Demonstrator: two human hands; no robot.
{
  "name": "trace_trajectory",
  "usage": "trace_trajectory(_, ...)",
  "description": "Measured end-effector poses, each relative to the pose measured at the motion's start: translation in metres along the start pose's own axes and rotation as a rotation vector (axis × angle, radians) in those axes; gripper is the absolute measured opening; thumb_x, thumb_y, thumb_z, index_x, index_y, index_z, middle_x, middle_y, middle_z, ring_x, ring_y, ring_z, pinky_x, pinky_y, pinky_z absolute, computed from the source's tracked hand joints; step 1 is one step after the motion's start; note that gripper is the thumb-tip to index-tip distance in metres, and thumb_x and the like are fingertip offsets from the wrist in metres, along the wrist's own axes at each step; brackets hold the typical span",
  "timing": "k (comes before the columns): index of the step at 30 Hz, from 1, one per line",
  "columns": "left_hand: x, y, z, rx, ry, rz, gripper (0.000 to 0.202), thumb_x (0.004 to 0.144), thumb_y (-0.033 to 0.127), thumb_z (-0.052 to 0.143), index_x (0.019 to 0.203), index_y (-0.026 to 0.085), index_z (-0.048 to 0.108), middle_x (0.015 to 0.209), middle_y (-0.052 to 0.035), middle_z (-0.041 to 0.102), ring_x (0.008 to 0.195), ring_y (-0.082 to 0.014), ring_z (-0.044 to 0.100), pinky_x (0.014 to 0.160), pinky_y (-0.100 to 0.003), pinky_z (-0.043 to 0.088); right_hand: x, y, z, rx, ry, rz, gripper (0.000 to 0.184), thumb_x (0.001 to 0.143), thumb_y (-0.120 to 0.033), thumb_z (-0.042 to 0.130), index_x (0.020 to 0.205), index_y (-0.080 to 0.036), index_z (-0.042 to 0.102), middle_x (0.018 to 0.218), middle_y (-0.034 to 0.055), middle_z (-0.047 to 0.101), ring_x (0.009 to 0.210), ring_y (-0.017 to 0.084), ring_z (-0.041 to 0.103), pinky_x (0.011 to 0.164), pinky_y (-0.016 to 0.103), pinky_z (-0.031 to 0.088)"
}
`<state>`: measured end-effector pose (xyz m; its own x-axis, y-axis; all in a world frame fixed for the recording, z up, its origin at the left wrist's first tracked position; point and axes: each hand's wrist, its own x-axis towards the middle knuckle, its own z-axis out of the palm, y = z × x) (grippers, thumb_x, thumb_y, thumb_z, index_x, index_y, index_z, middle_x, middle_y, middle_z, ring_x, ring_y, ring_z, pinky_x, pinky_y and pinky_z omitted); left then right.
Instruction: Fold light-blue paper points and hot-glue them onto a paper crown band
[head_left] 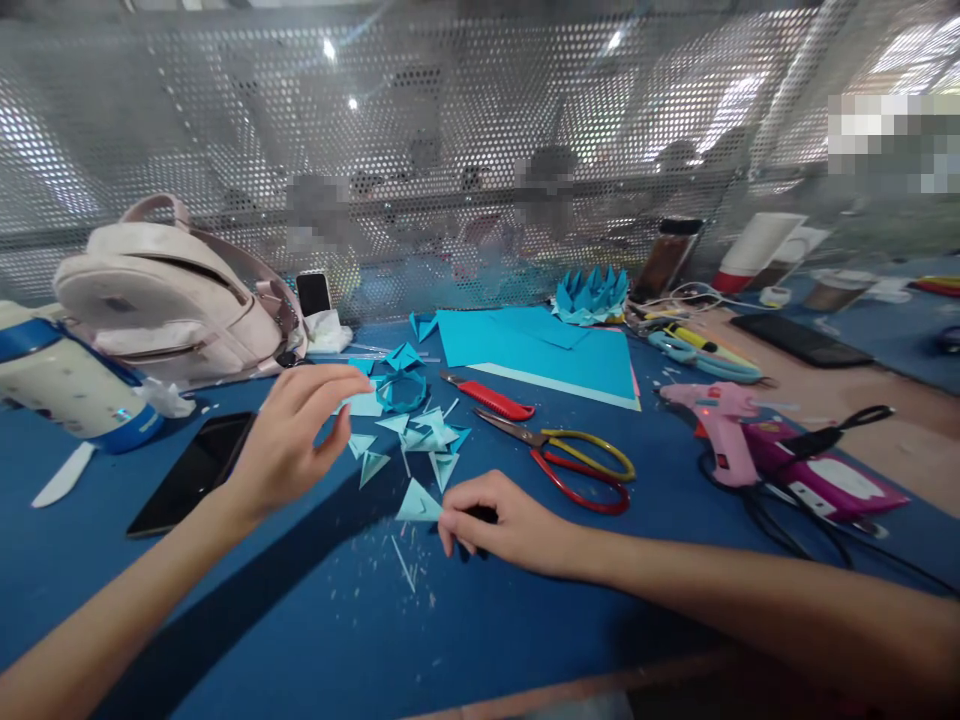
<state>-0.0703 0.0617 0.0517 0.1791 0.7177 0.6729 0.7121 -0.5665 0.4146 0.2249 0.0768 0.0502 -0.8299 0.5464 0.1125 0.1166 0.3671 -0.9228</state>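
Bare forearms framed the work: right hand pinching a pale-blue paper triangle, left hand gripping a paper piece; one spiked origami ring seemed finished, folded pieces lay loose.

Folded paper triangles show pale aqua against a dark-blue flat tabletop. At their three o'clock, long metal scissors pair red and yellow loops.

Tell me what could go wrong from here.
The right grip, at the corner of a pale triangle, could brush the scissors lying close by. The left grip, holding pale paper, might disturb the loose folded pieces nearby. The red cutter could cut someone if its blade is out; I can't tell.
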Motion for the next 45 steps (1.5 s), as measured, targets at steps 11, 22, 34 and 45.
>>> trace_trajectory(11, 0.075, -0.049, 0.075, 0.142, -0.418, 0.017, 0.006, 0.078, 0.026, 0.072, 0.08, 0.021, 0.069, 0.084, -0.0022, 0.074, 0.085, -0.0234, 0.065, 0.093, -0.043, 0.036, -0.001, 0.012, 0.0, 0.151, 0.214, -0.027, 0.021, 0.086, -0.036, 0.068, 0.089, -0.019, 0.08, 0.092, 0.0063, 0.073, 0.066, 0.011, 0.06, 0.056, 0.022, 0.046)
trace_trajectory(22, 0.047, 0.006, 0.04, 0.033, -0.309, 0.025, 0.014, 0.092, 0.03, 0.055, 0.099, 0.022, 0.064, 0.096, -0.0061, 0.071, 0.095, -0.0244, 0.059, 0.088, -0.041, 0.042, 0.006, 0.001, -0.026, -0.006, 0.372, -0.125, 0.018, 0.09, -0.034, 0.063, 0.085, -0.017, 0.064, 0.099, 0.0062, 0.067, 0.083, 0.015, 0.062, 0.067, 0.025, 0.048)
trace_trajectory(34, 0.024, 0.071, 0.02, -0.043, -0.098, 0.116, 0.036, 0.087, 0.021, 0.068, 0.12, 0.028, 0.054, 0.114, -0.005, 0.057, 0.11, -0.0226, 0.052, 0.101, -0.042, 0.031, 0.012, -0.03, -0.037, -0.578, 0.15, -0.415, 0.009, 0.094, -0.023, 0.059, 0.089, -0.017, 0.065, 0.093, 0.0064, 0.067, 0.092, 0.016, 0.063, 0.081, 0.029, 0.052)
trace_trajectory(45, 0.003, 0.08, 0.055, -1.181, -0.081, -1.033, 0.045, 0.06, 0.047, 0.088, 0.08, 0.016, 0.062, 0.076, -0.0006, 0.059, 0.068, -0.0115, 0.058, 0.061, -0.021, 0.045, 0.009, -0.035, -0.036, -0.579, 0.197, -0.399, 0.006, 0.091, -0.02, 0.062, 0.087, -0.017, 0.065, 0.094, 0.0062, 0.067, 0.094, 0.016, 0.062, 0.083, 0.029, 0.05)
